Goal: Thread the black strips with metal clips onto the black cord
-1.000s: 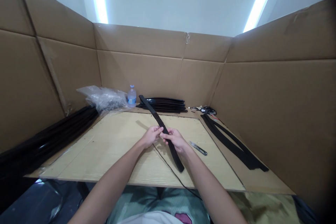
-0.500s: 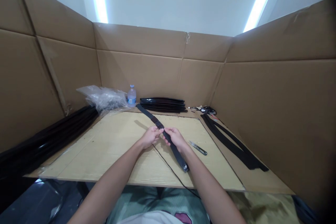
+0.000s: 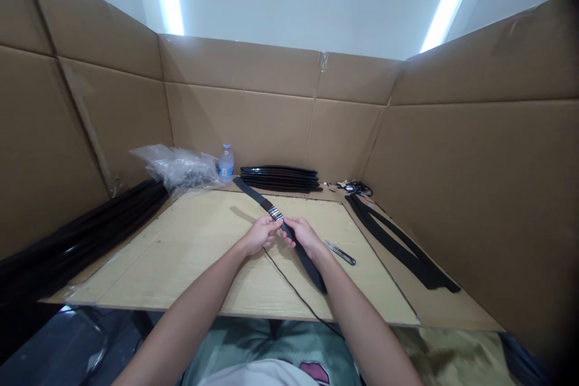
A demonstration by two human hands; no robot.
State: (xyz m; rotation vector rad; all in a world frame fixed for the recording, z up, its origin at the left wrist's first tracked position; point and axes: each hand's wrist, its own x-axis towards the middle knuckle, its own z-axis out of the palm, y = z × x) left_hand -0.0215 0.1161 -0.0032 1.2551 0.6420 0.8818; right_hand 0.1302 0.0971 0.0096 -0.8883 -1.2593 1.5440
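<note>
A long, flat black strap (image 3: 253,195) runs slantwise over the board, its far end by the back edge and its near end beneath my right forearm. Midway along it is a ribbed section (image 3: 275,212) whose bands shine silvery. Just below those ribs, my left hand (image 3: 261,235) pinches the strap's left edge with the thumb and fingers closed. Close beside it, my right hand (image 3: 302,235) is closed round the strap, thumb on top and fingertips underneath. A thin dark cord (image 3: 289,285) trails from under my left hand towards my lap. What the fingertips cover is hidden.
Thread snips (image 3: 341,253) lie right of my right hand. Along the back are a water bottle (image 3: 226,166), a clear plastic bag (image 3: 178,169), stacked black strips (image 3: 279,178) and tangled cords (image 3: 357,188). More black strips (image 3: 398,247) lie right; cardboard walls (image 3: 244,114) enclose the table.
The strap has twisted a little in my hands: its ribs now catch the light, and the metal fitting at its near end has gone from sight. Both hands keep their grip in nearly the same place.
</note>
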